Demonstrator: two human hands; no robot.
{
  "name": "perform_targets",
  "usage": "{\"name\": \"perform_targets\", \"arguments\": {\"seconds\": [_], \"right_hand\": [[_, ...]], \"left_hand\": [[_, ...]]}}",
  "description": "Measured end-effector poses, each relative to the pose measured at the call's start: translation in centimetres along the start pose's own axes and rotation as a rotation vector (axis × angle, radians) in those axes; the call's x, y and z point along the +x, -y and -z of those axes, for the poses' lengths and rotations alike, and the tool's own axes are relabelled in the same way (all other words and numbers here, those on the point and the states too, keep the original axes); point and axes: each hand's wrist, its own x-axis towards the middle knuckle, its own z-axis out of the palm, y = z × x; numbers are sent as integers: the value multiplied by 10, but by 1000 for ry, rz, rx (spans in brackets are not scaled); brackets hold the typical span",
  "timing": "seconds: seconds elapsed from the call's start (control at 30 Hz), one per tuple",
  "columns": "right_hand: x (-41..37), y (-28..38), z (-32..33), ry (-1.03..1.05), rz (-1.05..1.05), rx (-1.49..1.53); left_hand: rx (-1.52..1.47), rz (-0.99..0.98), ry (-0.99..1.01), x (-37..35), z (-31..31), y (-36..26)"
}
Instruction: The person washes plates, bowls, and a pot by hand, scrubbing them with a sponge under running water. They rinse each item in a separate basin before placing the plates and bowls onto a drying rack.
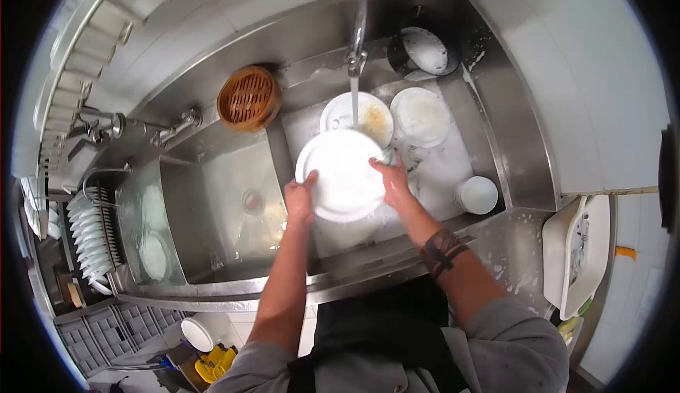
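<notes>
**Hands.** Your left hand (301, 198) clamps the left rim of the white plate (343, 173), thumb over the face, forearm running straight up from the bottom of the view. Your right hand (393, 184) grips the opposite rim, fingers laid on the face, wrist bent inward. You hold the plate face up toward you over the right basin. Its far edge meets the water stream (354, 99) falling from the faucet (358, 39).

**Surroundings.**
- Behind the plate is a soiled plate (375, 120), partly hidden by it.
- Beside that lies a second plate (421, 117).
- In the back corner stands a dark pot (425, 49) with foam.
- Near your right hand, to its right, is a white cup (478, 195).
- On the ledge at the back, above the divider, sits a bamboo steamer (248, 99).

**Edges and room.**
- The sink's front rim (368, 269) runs just under both forearms.
- The left basin (227, 202) shows bare steel around its drain.
- A rack (92, 237) of upright plates stands well to the left of that basin.
- A white tray (574, 251) sits on the counter at right.
</notes>
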Motion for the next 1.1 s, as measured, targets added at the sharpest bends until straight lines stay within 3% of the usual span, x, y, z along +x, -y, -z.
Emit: {"name": "perform_targets", "arguments": {"seconds": [0.07, 0.1, 0.17, 0.23, 0.27, 0.3, 0.37, 0.4, 0.43, 0.5, 0.53, 0.57, 0.63, 0.67, 0.7, 0.77, 0.8, 0.83, 0.87, 0.9, 0.93, 0.97, 1.0, 1.03, 1.1], "right_hand": [[-17, -36, -28, -59, -103, 349], [-30, -48, -42, -99, -161, 379], [-46, -38, -31, -46, -231, 253], [-57, 17, -20, 304, -128, -388], [-63, 32, -24, 272, -130, -273], [-65, 8, -29, 265, -142, -277], [-62, -46, -48, -166, -23, 190], [-78, -49, -46, -88, -119, 12], [-83, -42, -33, -92, -118, 8], [-92, -5, 10, 361, 51, -372], [-95, 35, 16, 425, -218, -529], [-92, 46, 9, 426, -238, -525], [-77, 58, -5, 548, -110, 360], [-66, 41, -8, 602, -117, 532], [-64, 9, -8, 593, -160, 581], [-60, -44, -9, 565, -217, 674], [-63, -60, -10, 558, -252, 710], [-69, -69, -13, 567, -290, 722], [-64, -63, -6, 561, -360, 684], [-61, -46, 0, 498, -453, 607], [-61, -12, 5, 230, -565, 421], [-48, -17, 22, 232, -567, 426], [-24, -37, 45, 221, -438, -57], [1, -54, 63, 197, -286, -536], [4, -67, 72, 135, -203, -576]], "left_hand": [[-259, -126, -135, -10, -7, 43], [-534, -118, -14, -20, -15, 66], [-500, -23, -90, -29, 5, 75], [-429, -18, 121, -30, 35, 29], [-397, -43, 79, -32, 30, 8], [-330, -106, -69, -22, 16, 26], [-91, -227, -267, -18, -18, 75], [-329, -172, -147, -39, -22, 79], [-332, -168, -145, -46, -15, 68], [-113, -105, -182, -41, 19, 41], [65, -307, -77, -21, 40, 48], [73, -290, -88, -24, 38, 50], [682, -235, 63, -28, 18, 42], [745, -259, 73, -29, 5, 56], [721, -218, 104, -39, -7, 59], [866, -186, -90, -44, -27, 66], [871, -189, -73, -41, -28, 74], [836, -174, -256, -30, -19, 90], [798, -154, -444, -19, -5, 105], [799, -143, -403, -3, 17, 134], [784, -134, -379, 8, 35, 161], [777, -137, -368, 9, 39, 169], [770, -139, -356, 9, 42, 177], [941, -295, -390, 6, 34, 177], [1103, -694, -349, -7, -1, 146]]}}
